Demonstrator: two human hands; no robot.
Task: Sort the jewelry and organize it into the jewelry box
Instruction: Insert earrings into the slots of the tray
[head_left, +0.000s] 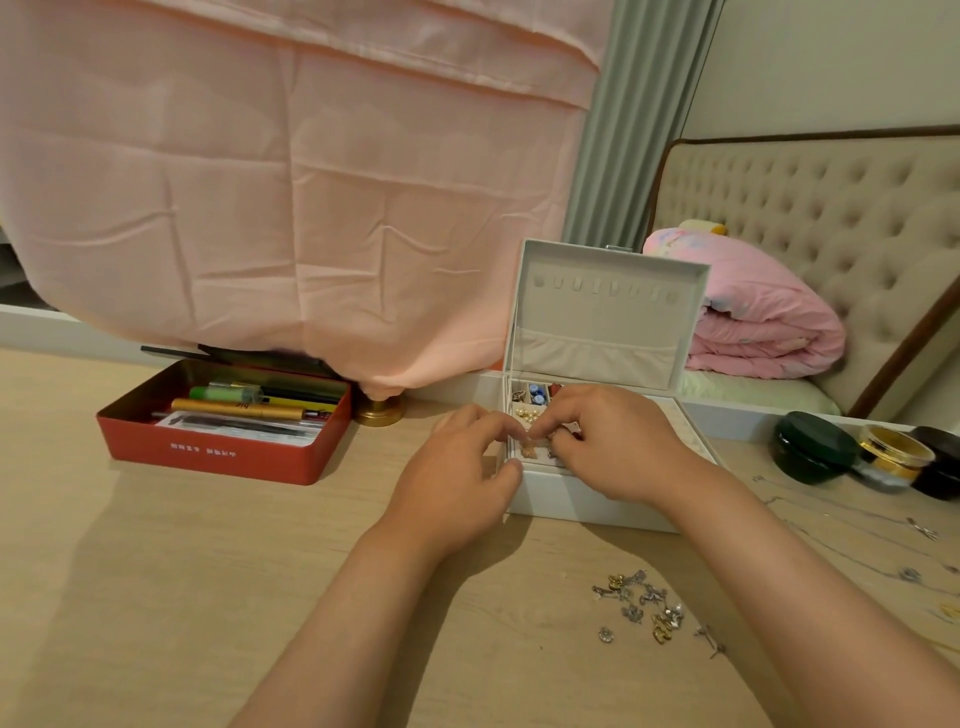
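A white jewelry box (582, 493) stands open on the wooden table, its lid (608, 312) upright. Small gold studs and blue pieces lie in its back-left compartments. Both hands hover over the box's front-left compartments. My left hand (457, 467) has its fingers curled, fingertips meeting those of my right hand (608, 441). A small gold piece (529, 450) shows just below the fingertips; which hand pinches it I cannot tell. A pile of loose silver and gold earrings (644, 608) lies on the table to the front right.
A red tin (218, 457) with pens sits to the left. Dark round jars and a gold-banded one (893, 454) stand at the right. Thin silver necklaces (883, 525) trail along the right side. A pink cloth hangs behind; a brass lamp base (379, 410) stands under it.
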